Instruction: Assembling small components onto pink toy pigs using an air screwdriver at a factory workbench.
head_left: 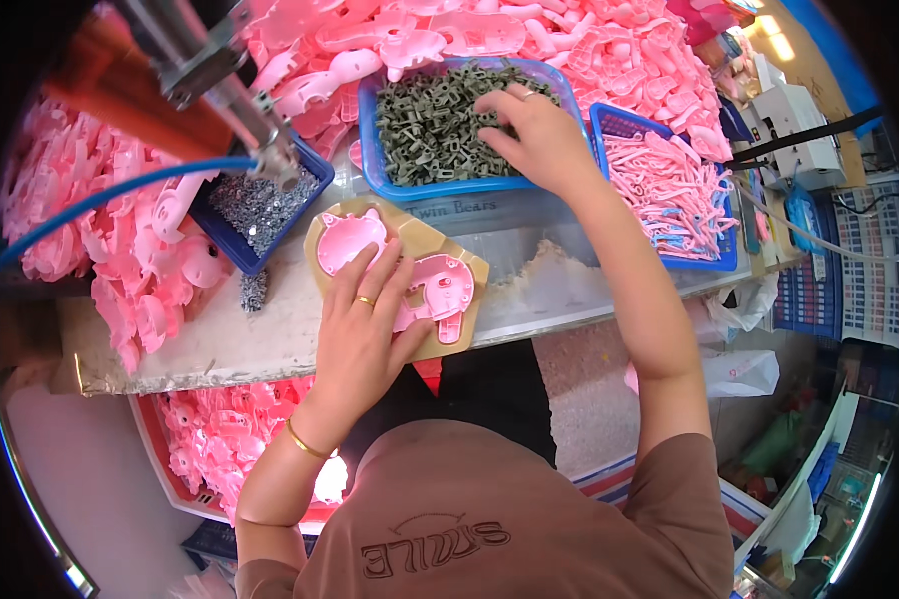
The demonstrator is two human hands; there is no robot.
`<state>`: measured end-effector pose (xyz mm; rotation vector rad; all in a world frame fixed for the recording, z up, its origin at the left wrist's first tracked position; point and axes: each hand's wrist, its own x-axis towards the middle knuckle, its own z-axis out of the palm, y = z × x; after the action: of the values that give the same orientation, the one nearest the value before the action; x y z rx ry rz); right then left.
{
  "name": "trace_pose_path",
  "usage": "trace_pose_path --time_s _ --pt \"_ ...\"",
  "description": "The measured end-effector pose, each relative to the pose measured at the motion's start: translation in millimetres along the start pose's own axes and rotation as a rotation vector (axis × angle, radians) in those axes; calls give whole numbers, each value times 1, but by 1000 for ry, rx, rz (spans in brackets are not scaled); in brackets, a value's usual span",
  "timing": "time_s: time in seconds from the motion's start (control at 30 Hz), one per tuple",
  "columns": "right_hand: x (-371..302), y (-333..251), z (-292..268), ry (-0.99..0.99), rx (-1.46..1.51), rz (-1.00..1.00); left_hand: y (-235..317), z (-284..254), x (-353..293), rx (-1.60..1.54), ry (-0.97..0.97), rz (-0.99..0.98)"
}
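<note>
My left hand [360, 309] lies with its fingers outstretched over a pink plastic shell [352, 240] that has a rounded, eared head part. The shell rests in a tan shaped holder [469, 262] at the table's front edge, and its body part with a tail-like strip shows right of the fingers. Over a blue basket [370, 130] of small dark green plastic pieces [430, 115], my right hand [541, 130] reaches in from the right. Its thumb and forefinger are apart above the pieces, with nothing seen between them; the other fingers are partly hidden.
A metal machine shaft [240, 105] with a blue hose [120, 200] comes down at upper left, above a dark blue tray [315, 185] of small screws. Pink shells [609, 50] are heaped behind and left. Another blue basket [724, 250] holds pink strips. A red crate [160, 454] stands below.
</note>
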<state>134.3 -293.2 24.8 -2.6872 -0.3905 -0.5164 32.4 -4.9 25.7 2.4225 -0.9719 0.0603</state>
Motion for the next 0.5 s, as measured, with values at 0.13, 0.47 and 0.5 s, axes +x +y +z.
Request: trace_pose_path --time_s 0.13,0.47,0.5 --pt "6 -11 15 17 -150 24 0 0 0 17 -3 -5" --pt "-1 12 -21 -31 735 439 2 -8 5 -8 -36 9" --pt "-6 11 -26 -57 821 463 4 -10 9 -1 13 31"
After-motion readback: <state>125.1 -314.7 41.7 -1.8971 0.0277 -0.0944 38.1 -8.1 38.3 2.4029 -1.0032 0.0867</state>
